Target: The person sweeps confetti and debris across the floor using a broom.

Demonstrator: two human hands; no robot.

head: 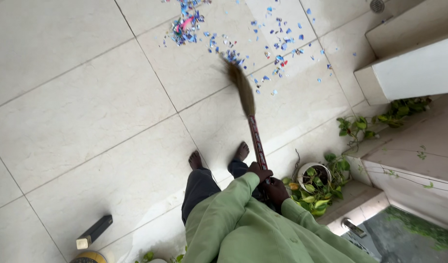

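Note:
Both my hands grip the dark red handle of a grass broom (246,104). My left hand (259,172) sits higher on the handle, and my right hand (276,191) is just below it, nearer my body. The brown bristle head reaches out over the cream floor tiles to the edge of a scatter of small blue, pink and white paper scraps (277,46). A denser heap of scraps (186,24) lies further left at the top. My bare feet (219,156) stand on the tiles behind the broom.
A white pot with a green trailing plant (315,182) stands right beside my hands. White ledges and steps (409,68) rise at the right. A dark rectangular box (94,231) lies on the floor at lower left. A round floor drain (377,6) is at top right.

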